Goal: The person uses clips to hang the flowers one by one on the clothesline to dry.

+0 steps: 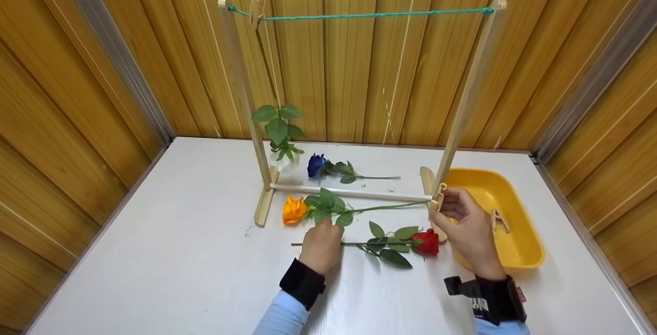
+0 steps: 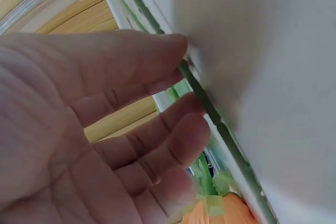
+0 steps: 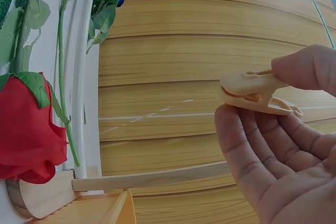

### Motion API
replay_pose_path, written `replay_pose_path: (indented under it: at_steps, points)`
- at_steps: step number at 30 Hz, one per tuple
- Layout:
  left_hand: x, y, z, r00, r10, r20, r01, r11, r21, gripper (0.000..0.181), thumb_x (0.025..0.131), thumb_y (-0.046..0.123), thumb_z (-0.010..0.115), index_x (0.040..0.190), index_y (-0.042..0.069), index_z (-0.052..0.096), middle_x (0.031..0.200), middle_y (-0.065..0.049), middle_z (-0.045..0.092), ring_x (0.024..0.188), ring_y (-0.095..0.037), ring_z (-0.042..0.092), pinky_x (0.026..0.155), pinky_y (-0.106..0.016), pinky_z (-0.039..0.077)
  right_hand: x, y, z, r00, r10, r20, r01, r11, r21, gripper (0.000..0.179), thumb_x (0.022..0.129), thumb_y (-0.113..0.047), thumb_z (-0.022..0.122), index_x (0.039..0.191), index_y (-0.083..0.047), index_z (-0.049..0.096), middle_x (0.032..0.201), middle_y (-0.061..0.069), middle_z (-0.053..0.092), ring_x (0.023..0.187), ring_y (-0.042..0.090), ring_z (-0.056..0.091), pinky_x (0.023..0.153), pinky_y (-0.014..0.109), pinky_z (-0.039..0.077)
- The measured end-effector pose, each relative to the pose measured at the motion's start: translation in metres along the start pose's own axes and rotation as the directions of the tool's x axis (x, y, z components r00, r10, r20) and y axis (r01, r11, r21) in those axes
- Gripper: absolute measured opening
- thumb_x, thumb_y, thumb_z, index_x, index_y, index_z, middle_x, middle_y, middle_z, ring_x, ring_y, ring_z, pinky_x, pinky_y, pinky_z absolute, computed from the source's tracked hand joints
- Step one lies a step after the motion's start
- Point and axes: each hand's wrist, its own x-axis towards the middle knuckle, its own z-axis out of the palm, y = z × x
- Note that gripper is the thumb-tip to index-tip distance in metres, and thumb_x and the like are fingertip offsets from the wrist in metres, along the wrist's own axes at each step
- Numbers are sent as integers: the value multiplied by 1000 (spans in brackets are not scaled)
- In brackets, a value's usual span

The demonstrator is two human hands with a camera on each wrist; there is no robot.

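My left hand (image 1: 322, 247) pinches the thin dark stem of a red rose (image 1: 426, 242), which lies on the table with its bloom to the right. In the left wrist view the thumb crosses this green stem (image 2: 231, 140) and the other fingers curl beside it. My right hand (image 1: 469, 227) holds a beige clothespin (image 3: 257, 94) between thumb and fingers, near the rack's right foot. An orange rose (image 1: 294, 210) lies just beyond the left hand. Behind the lower bar rests a blue rose (image 1: 316, 165). A white rose (image 1: 285, 159) hangs head down from another clothespin (image 1: 259, 6).
A wooden rack (image 1: 475, 83) with a green string (image 1: 359, 16) across its top stands on the white table (image 1: 154, 253). At the right sits a yellow tray (image 1: 528, 242) with a clothespin (image 1: 498, 220) in it. Wood-patterned walls (image 1: 349, 78) enclose the table.
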Motion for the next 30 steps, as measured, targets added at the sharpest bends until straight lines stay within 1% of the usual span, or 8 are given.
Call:
replay_pose_path:
  at_steps: [7,13,17,21,23,25,28,30]
  points:
    - [-1,2,2,1000,-3,-25,3,1000,28,15,68,0,78,69,11,69,71,-6,59,60,-22,63,48,-36,53,-1,1,1,1000,-26,4,26,1000,-12,33,87,8,75,117,6,63,102,16,69,90,10,66,82,13,53]
    - [2,2,1,1000,-7,-29,9,999,52,17,69,-2,77,72,12,68,66,-5,63,58,-21,64,45,-35,51,-1,2,1,1000,-30,4,30,1000,-5,34,87,8,75,118,5,63,104,16,69,90,9,66,81,13,53]
    - [4,0,-2,999,-18,-43,18,1000,-11,18,69,-5,75,76,10,69,66,-7,66,60,-24,66,48,-37,52,-1,3,2,999,-37,6,37,999,0,34,87,8,75,119,5,63,106,16,69,89,8,65,80,13,53]
    - [7,-1,-5,993,-56,-107,46,995,-86,17,71,-8,74,78,6,68,67,-10,66,61,-27,67,51,-39,54,-1,4,2,999,-35,7,35,999,0,35,87,7,75,119,5,63,107,16,69,89,10,66,80,13,53]
    - [10,-1,-7,984,-94,-148,76,989,-127,15,75,-8,74,78,5,67,68,-11,65,61,-29,67,51,-40,54,-1,3,2,999,-33,7,33,999,-6,35,87,6,75,120,5,63,108,16,69,90,12,66,81,13,52]
    - [12,0,-8,971,-146,-190,109,975,-193,15,79,-7,74,78,5,64,69,-10,64,61,-29,67,52,-41,54,-1,3,2,999,-35,4,35,999,-10,35,87,6,75,120,6,63,108,17,69,90,13,66,81,12,52]
    - [15,0,-9,941,-224,-252,142,941,-307,17,85,-5,74,79,5,61,71,-9,61,62,-30,66,52,-42,52,-1,2,2,999,-35,4,35,999,-13,35,87,7,75,119,6,63,107,17,69,90,10,65,81,12,52]
    - [17,1,-10,917,-266,-296,142,914,-381,18,87,-4,74,79,5,60,71,-8,59,62,-28,65,53,-40,52,-1,2,2,999,-37,3,37,999,-11,34,87,7,75,119,6,63,106,17,69,90,6,65,81,12,52]
